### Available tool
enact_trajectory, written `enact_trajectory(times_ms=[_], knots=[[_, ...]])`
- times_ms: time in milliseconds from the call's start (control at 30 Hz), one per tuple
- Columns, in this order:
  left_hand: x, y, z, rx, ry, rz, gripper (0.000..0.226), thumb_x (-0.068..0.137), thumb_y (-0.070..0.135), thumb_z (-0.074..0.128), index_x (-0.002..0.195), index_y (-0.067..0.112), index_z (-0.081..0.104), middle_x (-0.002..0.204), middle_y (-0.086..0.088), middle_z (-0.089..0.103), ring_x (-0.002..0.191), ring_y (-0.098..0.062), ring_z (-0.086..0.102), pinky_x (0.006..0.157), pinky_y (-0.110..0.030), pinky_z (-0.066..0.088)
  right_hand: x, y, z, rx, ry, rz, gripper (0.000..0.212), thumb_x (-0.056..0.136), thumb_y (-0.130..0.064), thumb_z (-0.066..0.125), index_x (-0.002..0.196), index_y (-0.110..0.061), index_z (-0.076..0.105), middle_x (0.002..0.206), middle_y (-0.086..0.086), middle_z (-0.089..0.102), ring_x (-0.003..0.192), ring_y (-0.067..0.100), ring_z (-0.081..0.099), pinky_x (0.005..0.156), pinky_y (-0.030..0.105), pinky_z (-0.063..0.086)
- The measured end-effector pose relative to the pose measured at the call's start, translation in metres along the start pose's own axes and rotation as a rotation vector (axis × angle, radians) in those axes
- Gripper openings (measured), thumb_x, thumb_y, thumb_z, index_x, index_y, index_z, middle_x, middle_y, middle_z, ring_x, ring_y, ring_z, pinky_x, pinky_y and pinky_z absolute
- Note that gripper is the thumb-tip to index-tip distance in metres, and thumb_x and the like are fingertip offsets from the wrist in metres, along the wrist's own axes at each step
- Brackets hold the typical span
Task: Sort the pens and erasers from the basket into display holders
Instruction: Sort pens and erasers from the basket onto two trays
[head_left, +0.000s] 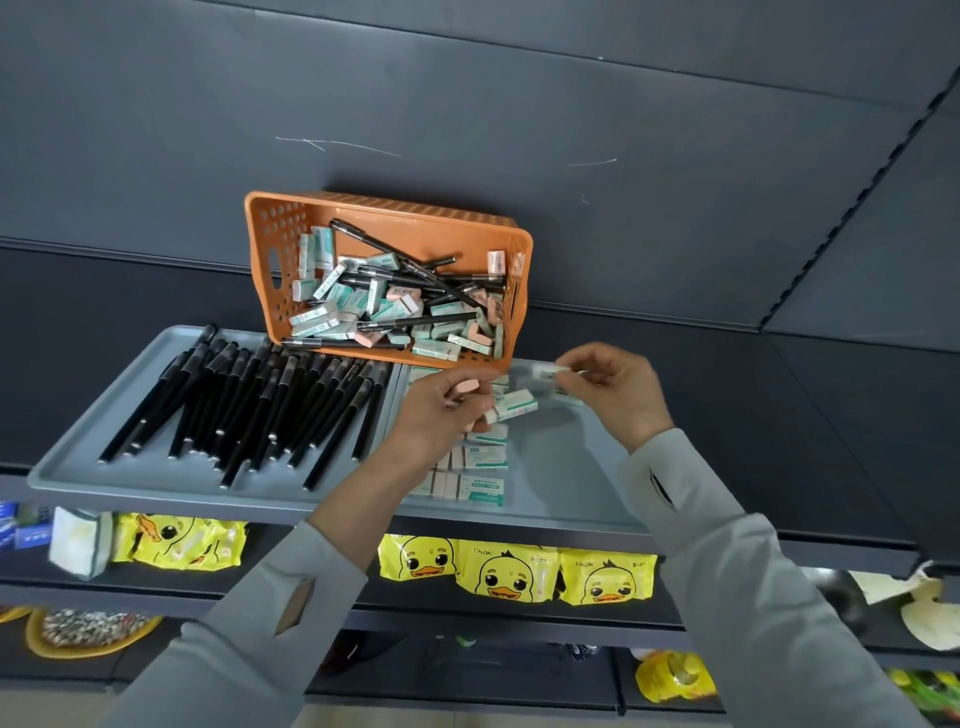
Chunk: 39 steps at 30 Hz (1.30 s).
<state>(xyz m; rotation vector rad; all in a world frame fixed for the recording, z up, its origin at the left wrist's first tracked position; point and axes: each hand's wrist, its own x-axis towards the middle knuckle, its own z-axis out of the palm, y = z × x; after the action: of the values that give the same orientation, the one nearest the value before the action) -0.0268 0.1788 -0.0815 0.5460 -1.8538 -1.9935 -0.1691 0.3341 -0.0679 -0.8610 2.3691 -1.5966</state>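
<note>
Both hands hover over the right compartment of the grey tray (104, 467), which sits on a shop shelf. The left hand (441, 410) is curled round a pink eraser (464, 387), and its fingertips appear to pinch the left end of a white-and-green sleeved eraser (511, 405) as well. That eraser sticks out to the right, its long axis running roughly left to right, much like the laid erasers (478, 457) below. Those rows lie just under and near of the left hand, so it is the closer hand for setting the next piece down. The right hand (618, 395) pinches a small eraser (550, 371), too blurred to tell its colour, above the bare far-right part of the same compartment.

The tray has 2 compartments. The left one holds a fan of black pens (249, 405), and the right one holds the eraser rows. The orange basket (260, 249) leans tilted against the tray's far edge, with many erasers and several pens mixed inside, so by my judgement much sorting remains.
</note>
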Motion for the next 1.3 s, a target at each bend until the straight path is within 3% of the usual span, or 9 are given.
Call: enact_trajectory(times_ms=[167,333,500,600,733,867,933,1200,1300], knots=[[-0.003,-0.002,-0.008,-0.022,0.012,0.004,0.028,0.089,-0.007,0.059,0.102,0.016,0.07,0.092,-0.001,0.061,0.077,-0.011,0.06,0.073,-0.026,0.059,-0.017,0.017,-0.021,-0.429,-0.219,0.042,0.016,0.073,-0.01,0.081,0.079,-0.025,0.078,0.084,-0.011,0.072,0.082,0.006,0.067,0.084,0.015,0.047],[-0.005,0.001,-0.003,-0.016,0.008,0.004,0.029,0.089,-0.008,0.059,0.111,0.009,0.067,0.095,-0.004,0.06,0.074,-0.008,0.06,0.069,-0.02,0.057,-0.017,0.013,-0.03,-0.373,0.008,0.013,0.017,0.082,-0.004,0.072,0.084,-0.02,0.076,0.088,-0.005,0.07,0.076,0.008,0.064,0.068,0.0,0.043],[-0.008,0.003,0.001,-0.015,-0.01,-0.005,0.029,0.089,-0.008,0.059,0.109,0.011,0.067,0.096,-0.003,0.061,0.077,-0.012,0.06,0.064,-0.016,0.055,-0.021,0.015,-0.017,-0.542,-0.261,-0.122,0.022,0.074,-0.01,0.079,0.091,-0.022,0.077,0.094,-0.004,0.068,0.085,0.016,0.063,0.079,0.01,0.044],[-0.009,0.001,0.001,-0.013,-0.032,-0.014,0.029,0.089,-0.007,0.058,0.108,0.013,0.068,0.097,-0.003,0.062,0.078,-0.011,0.061,0.067,-0.018,0.057,-0.023,0.01,-0.014,-0.607,-0.182,-0.073,0.013,0.076,-0.022,0.078,0.089,-0.023,0.076,0.085,-0.006,0.065,0.08,0.017,0.062,0.082,0.028,0.051],[-0.011,0.0,-0.002,-0.024,-0.035,-0.014,0.03,0.09,-0.008,0.058,0.109,0.013,0.067,0.096,-0.001,0.063,0.079,-0.009,0.061,0.066,-0.019,0.057,-0.024,0.001,-0.017,-0.645,-0.212,0.076,0.02,0.082,-0.036,0.072,0.099,-0.028,0.066,0.086,-0.003,0.068,0.089,0.019,0.061,0.084,0.027,0.048],[-0.012,0.002,-0.006,-0.007,-0.027,-0.006,0.03,0.09,-0.008,0.057,0.112,0.01,0.067,0.095,-0.002,0.062,0.071,-0.012,0.061,0.067,-0.018,0.056,-0.023,0.0,-0.02,-0.759,-0.335,-0.034,0.035,0.088,-0.006,0.059,0.116,-0.025,0.068,0.113,0.003,0.062,0.103,0.023,0.059,0.09,0.025,0.044],[-0.012,0.003,-0.007,0.007,-0.028,-0.007,0.028,0.091,-0.007,0.057,0.111,0.01,0.067,0.096,-0.002,0.061,0.066,-0.011,0.061,0.066,-0.018,0.056,-0.021,0.003,-0.022,-0.8,-0.4,-0.065,0.035,0.085,-0.004,0.064,0.113,-0.023,0.071,0.114,0.001,0.056,0.105,0.023,0.057,0.09,0.022,0.041],[-0.01,0.001,-0.007,0.023,-0.048,0.02,0.027,0.09,-0.006,0.058,0.103,0.014,0.07,0.098,-0.004,0.063,0.069,-0.005,0.062,0.072,-0.023,0.057,-0.017,0.008,0.001,-0.706,0.007,0.043,0.012,0.083,-0.026,0.072,0.093,-0.019,0.074,0.082,-0.005,0.065,0.088,0.022,0.063,0.085,0.034,0.051],[-0.01,0.002,-0.006,0.076,-0.037,0.051,0.026,0.09,-0.005,0.06,0.102,0.016,0.07,0.095,-0.001,0.064,0.06,-0.006,0.062,0.065,-0.018,0.053,-0.021,-0.005,0.008,-0.268,0.058,0.095,0.018,0.091,-0.032,0.064,0.088,-0.016,0.071,0.071,-0.007,0.066,0.066,0.01,0.063,0.066,0.027,0.05]])
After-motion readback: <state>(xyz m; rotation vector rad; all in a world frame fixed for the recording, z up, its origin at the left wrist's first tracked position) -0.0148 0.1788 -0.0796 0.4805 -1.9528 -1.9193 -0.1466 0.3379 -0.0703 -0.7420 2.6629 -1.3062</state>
